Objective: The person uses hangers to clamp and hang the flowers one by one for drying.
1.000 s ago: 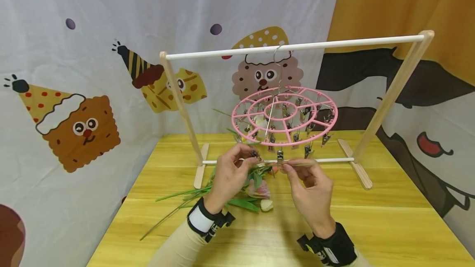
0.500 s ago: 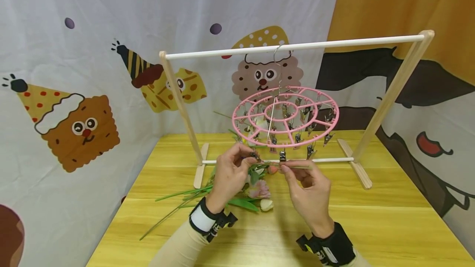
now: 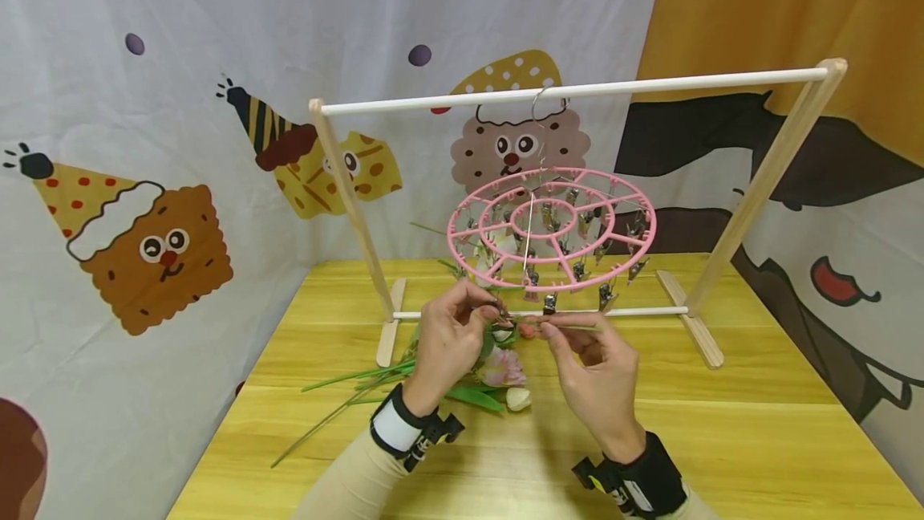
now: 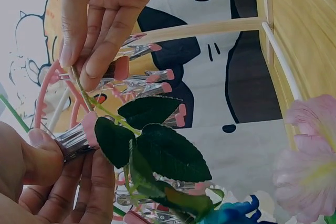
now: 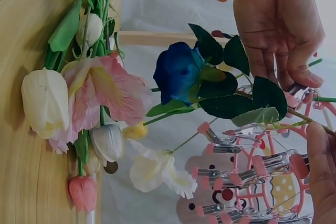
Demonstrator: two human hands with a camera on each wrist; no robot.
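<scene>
In the head view my left hand (image 3: 451, 335) is raised under the front left edge of the round pink clip hanger (image 3: 556, 290). Its thumb and fingers pinch a metal clip with pink tips (image 4: 76, 139), seen close up in the left wrist view. My right hand (image 3: 599, 379) pinches the thin stem (image 4: 79, 83) of an artificial blue rose (image 5: 178, 72) with dark green leaves (image 4: 170, 150). The clip's pink tips are right at the stem. The rose head hangs on the left hand's side, mostly hidden by that hand in the head view.
Several artificial flowers lie on the wooden table (image 3: 722, 440), among them a pink bloom (image 3: 503, 367) and a white tulip (image 3: 518, 400). A white flower (image 5: 160, 169) hangs from the hanger. A wooden stand with a white top rod (image 3: 433, 103) carries the hanger.
My right hand has shifted slightly left toward the left hand, the stem moving with it. The hanger has swayed a little. My left hand has barely moved, still pinching the clip.
</scene>
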